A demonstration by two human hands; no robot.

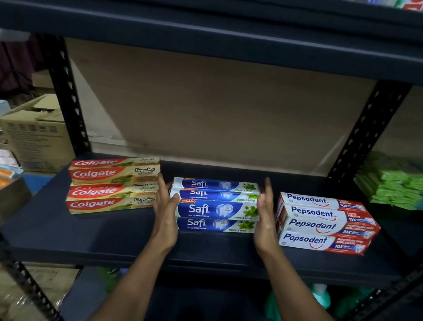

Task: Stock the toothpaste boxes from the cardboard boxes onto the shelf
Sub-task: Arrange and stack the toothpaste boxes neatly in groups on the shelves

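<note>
shelf [115, 242]: dark board in a black rack, with a brown back panel [211, 107] behind it. there is a lot of free depth behind the stock. the boxes sit toward the front with labels out, probably so shoppers can read them.

cardboard box [37, 136]: left of the rack upright, outside this bay, top flap up, well apart from the hands. likely the supply, but its contents aren't visible.

green packs [399, 183]: stacked in the next bay on the right, not part of this job.

the toothpaste is in three blocks sorted by brand, long sides along the shelf front, with gaps between blocks so each brand reads separately:
- pepsodent boxes [327, 225]: right block, squared up, nobody touching it.
- colgate boxes [114, 185]: left block, slightly skewed to the shelf edge.
- safi boxes [215, 206]: centre block, between the other two. the rear ones sit a little left of the front ones, so it isn't flush yet.

hands:
- left hand [166, 208]: flat against the left end of the safi boxes, fingers straight, thumb over the front corner.
- right hand [265, 215]: flat against the right end, fingers straight, pointing at the back panel.
- neither hand is clenched or wrapped round anything. the palms face each other and press the block from both ends, which fits squaring the ends rather than lifting.

judgement: safi is placed and is being aligned. risk: a one-sided push could slide the block into its neighbour.
</note>
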